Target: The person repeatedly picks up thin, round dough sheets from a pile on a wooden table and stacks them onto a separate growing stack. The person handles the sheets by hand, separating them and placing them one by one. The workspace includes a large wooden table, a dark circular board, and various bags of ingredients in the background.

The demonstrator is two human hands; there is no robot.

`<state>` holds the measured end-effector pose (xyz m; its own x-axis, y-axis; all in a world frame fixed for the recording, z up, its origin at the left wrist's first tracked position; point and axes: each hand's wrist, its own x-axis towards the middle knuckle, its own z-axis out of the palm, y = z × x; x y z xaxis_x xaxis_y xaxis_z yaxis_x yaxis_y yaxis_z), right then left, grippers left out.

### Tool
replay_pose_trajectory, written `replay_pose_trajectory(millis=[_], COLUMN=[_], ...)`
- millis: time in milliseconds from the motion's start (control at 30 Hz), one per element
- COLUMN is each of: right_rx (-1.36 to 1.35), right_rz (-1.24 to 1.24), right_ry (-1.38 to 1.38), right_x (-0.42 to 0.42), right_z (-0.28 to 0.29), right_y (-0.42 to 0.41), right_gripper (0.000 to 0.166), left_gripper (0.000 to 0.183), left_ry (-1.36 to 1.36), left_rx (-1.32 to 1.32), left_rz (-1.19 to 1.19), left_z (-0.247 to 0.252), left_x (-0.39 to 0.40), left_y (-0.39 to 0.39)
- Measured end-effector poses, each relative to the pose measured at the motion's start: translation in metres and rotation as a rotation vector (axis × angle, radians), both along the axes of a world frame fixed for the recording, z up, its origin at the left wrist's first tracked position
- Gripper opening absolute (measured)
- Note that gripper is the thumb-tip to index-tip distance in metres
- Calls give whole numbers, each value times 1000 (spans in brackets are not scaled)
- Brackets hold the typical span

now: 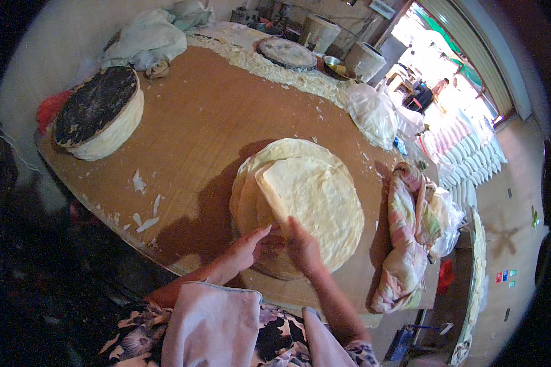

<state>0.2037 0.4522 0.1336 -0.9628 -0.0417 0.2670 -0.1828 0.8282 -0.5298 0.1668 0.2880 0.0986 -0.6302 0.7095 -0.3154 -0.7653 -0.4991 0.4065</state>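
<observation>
A tall stack of thin round flatbreads (pixel 321 206) sits near the front of the brown table. The top sheet is partly folded back, so its left edge stands raised above the layers beneath. My right hand (pixel 304 245) pinches the near end of this raised edge. Beside it, my left hand (pixel 252 245) reaches in from the left at the stack's near side, thumb extended. Its other fingers are partly hidden, and whether they grip a sheet is unclear.
A thick round block with a dark top (pixel 98 110) stands at the left. A rolled cloth (pixel 402 243) lies along the right side. Dough scraps (pixel 147 224) dot the brown tabletop (pixel 202 114). Plastic bags (pixel 374 112) and a round board (pixel 287 52) are farther back.
</observation>
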Motion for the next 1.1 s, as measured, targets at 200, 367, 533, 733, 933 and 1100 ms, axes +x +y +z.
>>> replay_pose_trajectory(millis=[200, 367, 533, 733, 933, 1100], right_rx=[-471, 186, 568, 337, 217, 182], right_rz=[-231, -321, -131, -100, -88, -69], right_ry=[-256, 96, 93, -138, -196, -199], right_x=[-71, -56, -39, -42, -46, -45], right_z=[94, 239, 204, 18, -8, -5], right_y=[170, 160, 71, 28, 3, 6], right_gripper=[29, 48, 37, 36, 38, 37], left_gripper=[34, 33, 31, 26, 23, 25], left_ry=[83, 297, 339, 309, 82, 141], left_rx=[-220, -441, -691, -612, -313, -416], left_rz=[79, 229, 213, 97, 151, 72], left_z=[-61, -85, -66, -40, -42, -63], left_x=[-20, -41, -57, -74, -70, -52], left_y=[-19, -22, -12, 3, 7, 21])
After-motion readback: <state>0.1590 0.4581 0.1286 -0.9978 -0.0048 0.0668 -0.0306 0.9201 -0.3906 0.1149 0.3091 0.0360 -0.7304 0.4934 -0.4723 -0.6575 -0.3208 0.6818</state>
